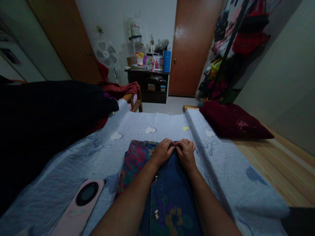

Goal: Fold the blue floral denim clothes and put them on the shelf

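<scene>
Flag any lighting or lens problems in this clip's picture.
Head view: dim overall; black cloth sinks into shadow, folds mostly lost; soft sheen on the far door; wide-angle stretch appears to lean the left door; background shelf items look soft; left hand and right hand remain readable.

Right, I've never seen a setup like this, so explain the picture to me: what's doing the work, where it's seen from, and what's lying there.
There is no machine here: a person works with two bare hands. The single picture comes from a camera worn on their head, looking forward and down. The left hand and right hand meet at the far edge of a flowered denim garment, pinching it. It lies on a pale blue sheet. A pink phone lies near the left arm, a big dark cloth farther left, and a dark red garment at the far right.
</scene>
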`<state>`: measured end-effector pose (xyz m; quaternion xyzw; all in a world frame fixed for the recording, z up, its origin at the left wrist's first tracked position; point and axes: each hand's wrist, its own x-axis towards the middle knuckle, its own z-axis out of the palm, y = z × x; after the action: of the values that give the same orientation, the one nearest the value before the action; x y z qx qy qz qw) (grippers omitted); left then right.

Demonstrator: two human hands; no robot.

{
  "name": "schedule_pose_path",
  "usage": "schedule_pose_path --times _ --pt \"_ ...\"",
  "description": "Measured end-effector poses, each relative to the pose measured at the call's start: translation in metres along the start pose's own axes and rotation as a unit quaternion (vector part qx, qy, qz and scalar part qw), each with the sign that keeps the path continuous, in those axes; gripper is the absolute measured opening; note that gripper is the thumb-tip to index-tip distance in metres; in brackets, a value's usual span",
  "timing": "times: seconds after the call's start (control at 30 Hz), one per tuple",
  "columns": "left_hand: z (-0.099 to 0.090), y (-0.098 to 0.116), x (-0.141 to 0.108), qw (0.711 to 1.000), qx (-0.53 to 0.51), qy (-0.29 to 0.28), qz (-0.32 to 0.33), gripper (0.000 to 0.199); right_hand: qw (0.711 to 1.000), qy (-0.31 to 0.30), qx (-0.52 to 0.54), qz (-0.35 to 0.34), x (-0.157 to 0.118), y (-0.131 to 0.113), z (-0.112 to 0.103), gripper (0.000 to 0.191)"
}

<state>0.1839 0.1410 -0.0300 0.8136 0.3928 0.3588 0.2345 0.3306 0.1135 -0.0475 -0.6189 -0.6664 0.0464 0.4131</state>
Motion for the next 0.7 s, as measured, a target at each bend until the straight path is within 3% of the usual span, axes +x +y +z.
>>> schedule_pose_path --times 0.7 --pt "0.001 -0.0016 -0.0003 1.0 0.007 -0.002 -0.001 0.01 0.999 -0.024 0.003 -0.028 -0.0025 0.0037 0.0001 0.016"
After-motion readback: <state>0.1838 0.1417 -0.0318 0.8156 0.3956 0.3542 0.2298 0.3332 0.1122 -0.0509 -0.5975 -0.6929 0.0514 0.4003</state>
